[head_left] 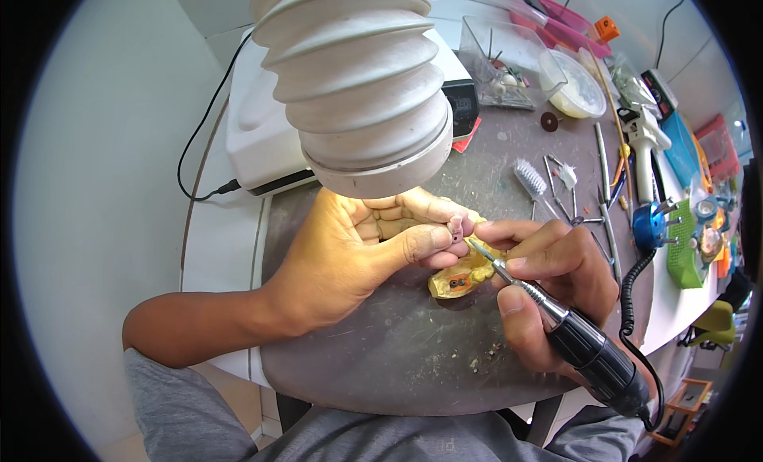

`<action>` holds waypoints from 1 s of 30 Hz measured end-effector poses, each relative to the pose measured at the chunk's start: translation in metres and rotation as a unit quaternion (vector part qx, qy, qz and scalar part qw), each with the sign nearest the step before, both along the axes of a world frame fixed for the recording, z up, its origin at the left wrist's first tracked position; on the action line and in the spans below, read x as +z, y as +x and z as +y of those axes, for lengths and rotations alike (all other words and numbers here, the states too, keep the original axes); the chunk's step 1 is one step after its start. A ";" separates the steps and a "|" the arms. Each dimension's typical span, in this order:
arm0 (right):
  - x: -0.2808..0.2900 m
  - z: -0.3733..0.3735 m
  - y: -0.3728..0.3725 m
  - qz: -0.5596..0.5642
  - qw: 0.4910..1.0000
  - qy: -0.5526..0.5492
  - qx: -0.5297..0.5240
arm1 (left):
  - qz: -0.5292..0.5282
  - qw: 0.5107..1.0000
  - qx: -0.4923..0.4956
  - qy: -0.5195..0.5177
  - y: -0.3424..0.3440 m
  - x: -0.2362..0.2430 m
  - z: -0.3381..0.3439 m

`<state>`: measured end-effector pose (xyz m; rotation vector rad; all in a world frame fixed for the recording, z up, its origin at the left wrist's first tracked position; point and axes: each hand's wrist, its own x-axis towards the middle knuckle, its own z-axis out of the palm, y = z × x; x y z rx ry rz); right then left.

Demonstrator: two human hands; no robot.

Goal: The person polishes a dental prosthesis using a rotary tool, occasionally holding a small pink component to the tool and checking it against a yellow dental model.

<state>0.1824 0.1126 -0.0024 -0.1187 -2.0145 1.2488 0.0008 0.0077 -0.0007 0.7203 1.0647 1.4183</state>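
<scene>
My left hand (373, 255) pinches a small pinkish-white tooth piece (455, 230) between thumb and fingers, under the ribbed white hose nozzle (366, 81). My right hand (560, 275) grips a black and silver rotary handpiece (588, 351) with a coiled cord, its thin burr close beside the small piece; whether they touch I cannot tell. Below the fingertips lies a yellow dental model (445, 289) with an orange patch and dark holes, partly hidden by both hands.
A white machine (262, 128) stands behind at the left. At the back and right are a clear bin (509, 73), a round plastic tub (576, 92), a brush (531, 180), several metal tools (602, 160), a blue bur holder (652, 224) and a green basket (683, 259) on the grey worktop (381, 351).
</scene>
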 end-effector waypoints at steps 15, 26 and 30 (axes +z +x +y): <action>0.003 0.001 0.002 -0.069 0.997 0.030 0.021 | 0.004 1.000 0.008 0.003 0.003 0.002 0.002; 0.001 0.000 -0.001 -0.062 0.997 0.037 0.005 | -0.008 1.000 -0.001 0.011 0.002 0.002 0.002; 0.001 0.000 -0.002 -0.059 0.997 0.044 0.001 | -0.007 1.000 -0.004 0.007 0.002 0.001 0.001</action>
